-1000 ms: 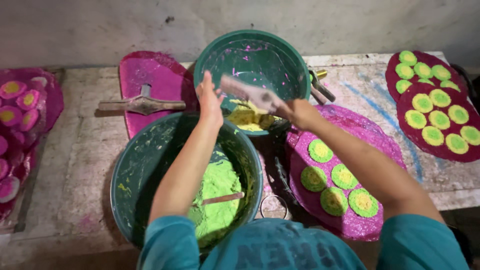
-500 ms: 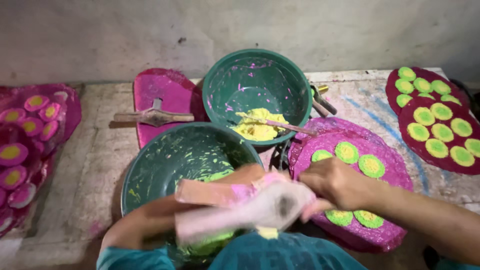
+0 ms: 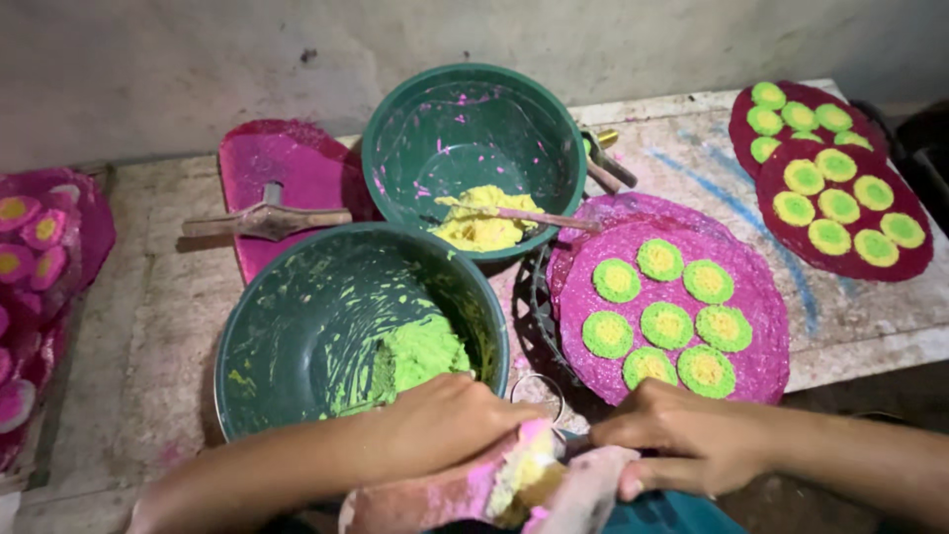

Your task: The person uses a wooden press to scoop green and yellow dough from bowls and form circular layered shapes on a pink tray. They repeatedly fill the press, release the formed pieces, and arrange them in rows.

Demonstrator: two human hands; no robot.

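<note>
My left hand (image 3: 450, 420) and my right hand (image 3: 682, 440) are closed together on a pink-stained mould with yellow paste in it (image 3: 514, 480), low at the front, just before the near green bowl (image 3: 297, 326). That bowl holds a lump of green paste (image 3: 420, 354). Behind it stands a second green bowl (image 3: 465, 129) with yellow paste (image 3: 484, 218) and a stick (image 3: 544, 218) resting in it. To the right lies a round pink tray (image 3: 761, 307) carrying several green discs with yellow centres (image 3: 667, 324).
Two dark red trays of green-yellow discs (image 3: 840, 193) lie at the far right. A pink board (image 3: 297, 168) with a wooden tool (image 3: 262, 222) sits behind the near bowl. Pink-yellow discs (image 3: 35, 237) fill the left edge. A small glass ring (image 3: 539, 391) lies by the bowl.
Both hands came down from above the bowls to the front edge, carrying the pink-stained mould with them. The view has tilted so the bowls and trays sit higher in frame.
</note>
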